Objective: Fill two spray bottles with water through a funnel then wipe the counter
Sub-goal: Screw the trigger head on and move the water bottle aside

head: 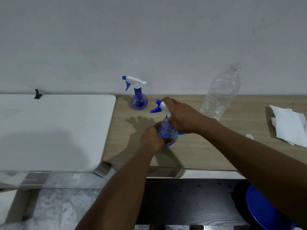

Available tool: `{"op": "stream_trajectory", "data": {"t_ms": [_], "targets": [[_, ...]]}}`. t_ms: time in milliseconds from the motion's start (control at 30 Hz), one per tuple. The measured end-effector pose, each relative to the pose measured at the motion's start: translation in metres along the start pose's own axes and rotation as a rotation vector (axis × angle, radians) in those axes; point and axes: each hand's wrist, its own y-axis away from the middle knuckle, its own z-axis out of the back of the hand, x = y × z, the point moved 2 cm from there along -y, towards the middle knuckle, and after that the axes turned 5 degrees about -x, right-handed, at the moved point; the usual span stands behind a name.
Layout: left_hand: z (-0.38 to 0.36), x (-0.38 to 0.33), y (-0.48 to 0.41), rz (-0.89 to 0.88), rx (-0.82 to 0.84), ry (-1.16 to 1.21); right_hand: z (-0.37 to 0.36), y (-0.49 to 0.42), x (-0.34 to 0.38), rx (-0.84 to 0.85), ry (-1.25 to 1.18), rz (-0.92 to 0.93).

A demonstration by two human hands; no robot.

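Note:
A blue spray bottle (167, 130) stands on the wooden counter (207, 151) in front of me. My left hand (152, 138) wraps its round body. My right hand (181, 116) grips its white and blue trigger head (159, 107) at the neck. A second blue spray bottle (138, 97) with its trigger head on stands upright by the wall, behind and to the left. A clear plastic water bottle (221, 93), uncapped, stands to the right near the wall. Something blue (181, 133) shows just under my right hand; I cannot tell what it is.
A white cloth or paper (290, 125) lies crumpled at the counter's right end. A small white cap (249, 136) lies near my right forearm. A white tabletop (54, 130) adjoins the counter on the left. A blue stool (265, 209) stands below on the right.

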Motion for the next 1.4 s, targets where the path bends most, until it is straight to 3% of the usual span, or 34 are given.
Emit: {"op": "stream_trajectory", "data": {"t_ms": [167, 300, 467, 567, 900, 1033, 1400], "targets": [[-0.001, -0.003, 0.004, 0.006, 0.017, -0.039, -0.002, -0.003, -0.002, -0.130, 0.261, 0.026], [-0.002, -0.003, 0.006, 0.030, 0.024, 0.003, -0.006, 0.003, -0.005, -0.144, 0.129, 0.083], [-0.007, 0.006, 0.000, 0.062, -0.012, -0.029, -0.013, 0.006, -0.005, -0.217, 0.271, 0.027], [-0.006, -0.001, 0.002, 0.079, 0.060, 0.063, -0.014, 0.009, -0.002, -0.251, 0.241, 0.045], [-0.009, -0.001, 0.002, 0.039, 0.049, 0.041, -0.013, 0.011, -0.004, -0.178, 0.100, 0.022], [-0.008, -0.006, 0.005, 0.050, 0.045, -0.027, -0.011, 0.008, -0.006, -0.179, 0.220, 0.003], [-0.013, -0.002, 0.002, 0.032, 0.053, -0.057, -0.016, 0.012, -0.004, -0.215, 0.229, -0.008]]}}
